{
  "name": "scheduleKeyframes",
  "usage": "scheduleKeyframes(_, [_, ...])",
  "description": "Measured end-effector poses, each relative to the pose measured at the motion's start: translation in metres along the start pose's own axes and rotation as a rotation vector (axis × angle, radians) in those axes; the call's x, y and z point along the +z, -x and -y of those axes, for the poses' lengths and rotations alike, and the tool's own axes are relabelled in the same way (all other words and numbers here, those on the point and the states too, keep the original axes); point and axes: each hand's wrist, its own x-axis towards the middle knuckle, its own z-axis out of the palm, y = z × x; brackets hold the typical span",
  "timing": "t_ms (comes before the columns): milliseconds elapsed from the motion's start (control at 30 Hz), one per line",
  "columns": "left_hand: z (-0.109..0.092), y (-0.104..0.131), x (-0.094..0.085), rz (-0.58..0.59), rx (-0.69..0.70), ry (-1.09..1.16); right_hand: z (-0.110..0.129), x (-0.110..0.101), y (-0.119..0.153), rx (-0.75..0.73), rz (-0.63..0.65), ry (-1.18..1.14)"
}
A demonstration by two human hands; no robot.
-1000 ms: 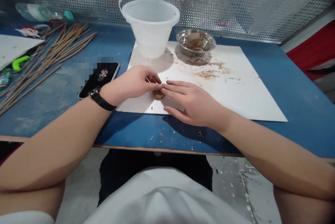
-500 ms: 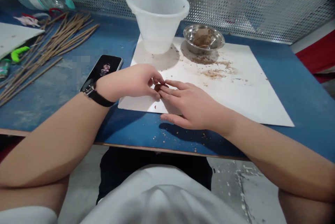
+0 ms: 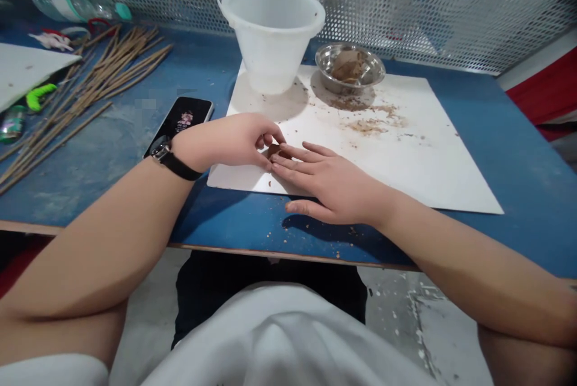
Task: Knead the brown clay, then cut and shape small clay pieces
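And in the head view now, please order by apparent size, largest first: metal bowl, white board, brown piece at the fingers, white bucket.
1. White board
2. White bucket
3. Metal bowl
4. Brown piece, partly covered by the right hand

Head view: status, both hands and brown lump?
Left hand: curled at brown lump, grip unclear. Right hand: fingers extended over it. Lump over white board, partly hidden. Bucket, bowl stand apart.
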Motion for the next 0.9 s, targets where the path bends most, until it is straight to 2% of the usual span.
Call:
scheduleKeyframes(133, [0.002, -0.002, -0.004, 0.066, -0.029, 0.018, -0.012, 0.003, 0.002, -0.066, -0.110, -0.030])
scheduleKeyframes(367, [-0.001, -0.002, -0.003, 0.064, -0.020, -0.030, -0.008, 0.004, 0.000, -0.052, 0.040, -0.048])
scheduleKeyframes(567, [-0.003, -0.002, -0.004, 0.077, -0.037, 0.008, -0.012, 0.005, -0.002, -0.029, -0.077, -0.043])
scheduleKeyframes(767, [-0.003, -0.002, -0.004, 0.071, -0.044, 0.010, -0.008, 0.008, -0.004, 0.016, 0.044, -0.087])
scheduleKeyframes(900, [-0.004, -0.001, -0.005, 0.072, -0.069, 0.020, -0.015, 0.008, -0.002, 0.028, -0.021, -0.126])
